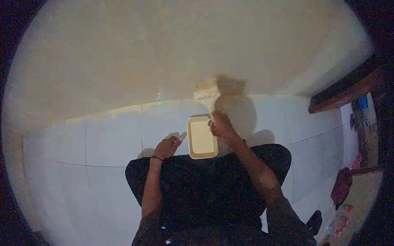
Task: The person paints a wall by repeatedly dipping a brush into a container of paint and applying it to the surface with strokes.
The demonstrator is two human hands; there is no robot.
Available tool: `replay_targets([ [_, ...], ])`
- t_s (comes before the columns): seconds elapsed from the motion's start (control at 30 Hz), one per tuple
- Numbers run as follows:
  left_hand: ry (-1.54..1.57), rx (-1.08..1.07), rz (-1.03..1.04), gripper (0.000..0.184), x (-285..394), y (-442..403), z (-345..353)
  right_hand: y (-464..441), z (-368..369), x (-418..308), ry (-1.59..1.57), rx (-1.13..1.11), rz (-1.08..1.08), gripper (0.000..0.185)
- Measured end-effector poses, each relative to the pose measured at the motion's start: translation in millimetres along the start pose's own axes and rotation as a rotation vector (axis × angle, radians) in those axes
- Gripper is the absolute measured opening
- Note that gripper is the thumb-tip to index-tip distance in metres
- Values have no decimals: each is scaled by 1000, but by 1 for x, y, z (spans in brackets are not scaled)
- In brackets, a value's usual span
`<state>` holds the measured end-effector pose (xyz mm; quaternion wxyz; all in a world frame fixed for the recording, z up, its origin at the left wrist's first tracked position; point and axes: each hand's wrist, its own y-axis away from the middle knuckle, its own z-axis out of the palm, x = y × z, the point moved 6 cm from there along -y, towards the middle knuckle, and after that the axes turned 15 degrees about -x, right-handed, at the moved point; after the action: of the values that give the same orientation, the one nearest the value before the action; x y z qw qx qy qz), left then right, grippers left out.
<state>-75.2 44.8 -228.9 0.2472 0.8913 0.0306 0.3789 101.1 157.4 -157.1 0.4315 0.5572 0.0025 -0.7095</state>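
Trousers (201,184), dark, covering the bent legs of a person seated low.
Left hand (166,147), dark bracelet (156,157) at wrist: loosely curled, nothing visible in its grasp, just left of the tray.
Tray (202,157), cream, rectangular, rounded corners, on the floor before the lap. Inside is cream too; whether paint or bare base cannot be told. Probably light, stiff plastic; slippery if wet. Best held by the outer walls, on opposite sides.
Right hand (221,125): clenched around a brush handle, over the tray's far right corner.
Paintbrush (206,91), wide and flat, pale: beyond the tray, head at the wall's foot; contact with the wall cannot be told. Likely light, with a stiff handle and soft, bending bristles; best gripped by the handle, clear of the head.
Floor (61,143), pale tile.
Wall (164,45), beige, its lower edge uneven along the tile.
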Motion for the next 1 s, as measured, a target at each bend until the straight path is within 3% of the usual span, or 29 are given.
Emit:
replay_targets([
  [0.1,37,-61,-127,51,8,7,-5,-8,6,20,-201,-103,63,22],
  [0.2,9,-45,-30,51,10,7,-4,-22,21,35,-293,-196,161,22],
  [0.33,-8,-95,-60,49,-2,0,7,-59,42,58,-518,-333,298,18],
  [0.4,-139,76,180,47,-8,-5,11,-72,55,62,-601,-348,327,17],
  [0.43,-137,79,175,47,6,2,0,-78,61,63,-595,-313,315,16],
  [0.5,-42,-45,-54,45,13,6,-3,-92,67,68,-585,-279,320,15],
  [0.6,5,42,59,47,1,-4,3,-98,72,60,-452,-227,220,16],
  [0.67,-4,-16,14,48,1,-1,2,-98,73,56,-426,-233,17,16],
  [0.73,-9,-69,-25,50,9,-1,-2,-77,77,47,-424,-216,23,15],
  [0.8,-83,35,50,51,14,4,-7,-57,92,35,-419,-205,34,16],
  [0.9,-74,2,-14,49,10,1,-3,-33,103,3,-268,-105,-65,18],
  [1.0,-168,-12,62,50,0,-10,6,-16,114,-22,-202,-90,-109,22],
])
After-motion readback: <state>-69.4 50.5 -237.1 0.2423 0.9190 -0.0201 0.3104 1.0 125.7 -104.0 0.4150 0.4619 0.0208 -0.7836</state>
